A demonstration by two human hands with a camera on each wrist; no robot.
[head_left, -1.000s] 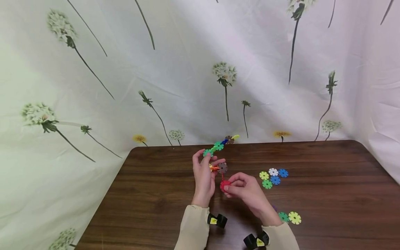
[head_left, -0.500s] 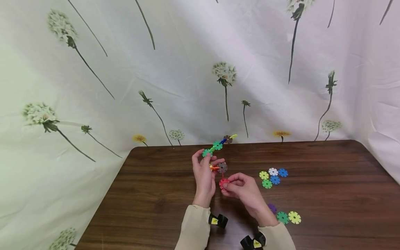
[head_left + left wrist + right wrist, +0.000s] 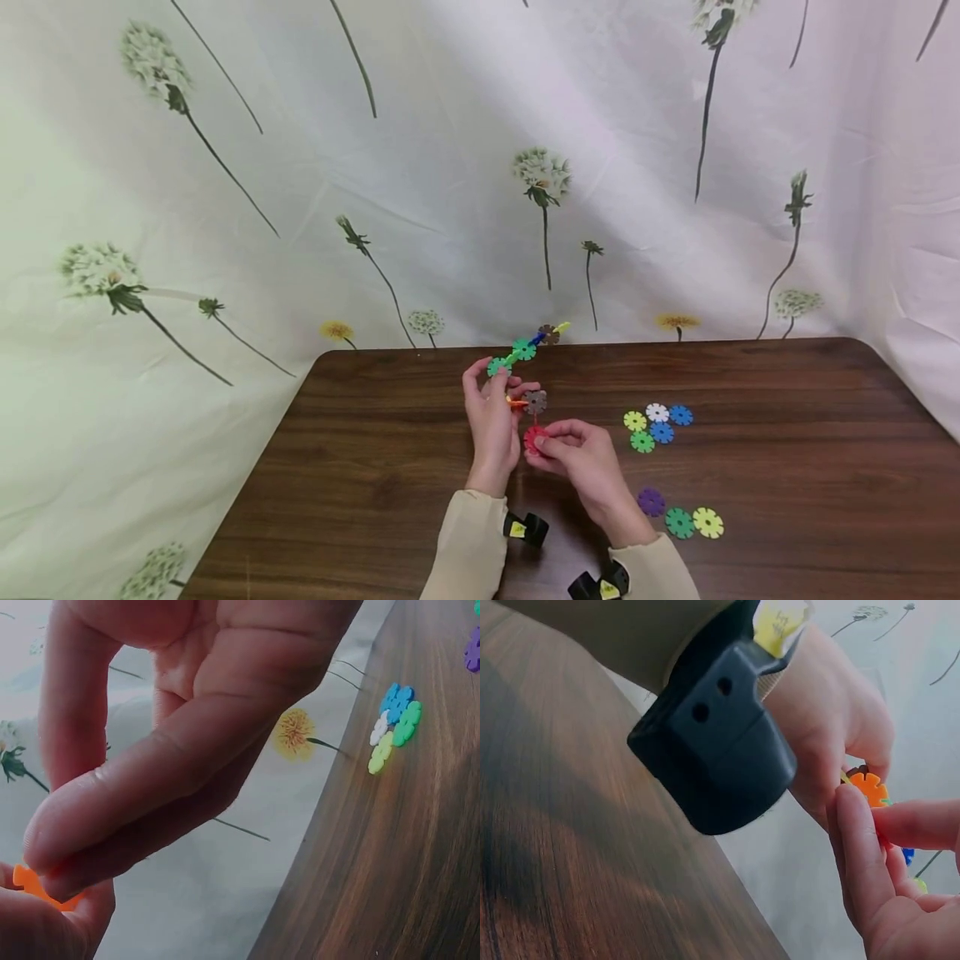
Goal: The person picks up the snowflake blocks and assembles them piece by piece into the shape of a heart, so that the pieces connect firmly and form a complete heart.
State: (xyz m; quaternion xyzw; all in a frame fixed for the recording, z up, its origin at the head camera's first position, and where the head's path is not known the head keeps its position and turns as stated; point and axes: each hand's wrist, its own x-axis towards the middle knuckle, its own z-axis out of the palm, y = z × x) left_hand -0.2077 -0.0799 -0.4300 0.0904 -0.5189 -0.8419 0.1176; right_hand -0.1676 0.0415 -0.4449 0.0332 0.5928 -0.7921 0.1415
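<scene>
My left hand (image 3: 491, 429) holds a chain of interlocking notched plastic discs above the table. From its fingers the chain runs up and right through a green disc (image 3: 523, 349), a blue one, a brown disc (image 3: 549, 334) and a yellow one. Below, an orange disc (image 3: 516, 403) seen edge-on joins a grey-brown disc (image 3: 535, 402). My right hand (image 3: 588, 467) pinches a red disc (image 3: 534, 440) just under that one; a thin red edge shows between them. In the left wrist view, fingers cover much of an orange disc (image 3: 45, 891). The right wrist view mostly hides the red disc.
Loose discs lie on the dark wooden table (image 3: 360, 467): a group with a white disc (image 3: 657, 412) and a blue disc (image 3: 662, 432) to the right, and purple (image 3: 651, 502), green (image 3: 679, 522) and yellow (image 3: 708, 522) nearer. A dandelion-print cloth (image 3: 450, 167) hangs behind.
My right hand has shifted slightly left and up with the red disc, closer to the left hand. The purple disc, formerly mostly covered by the right wrist, now shows fully.
</scene>
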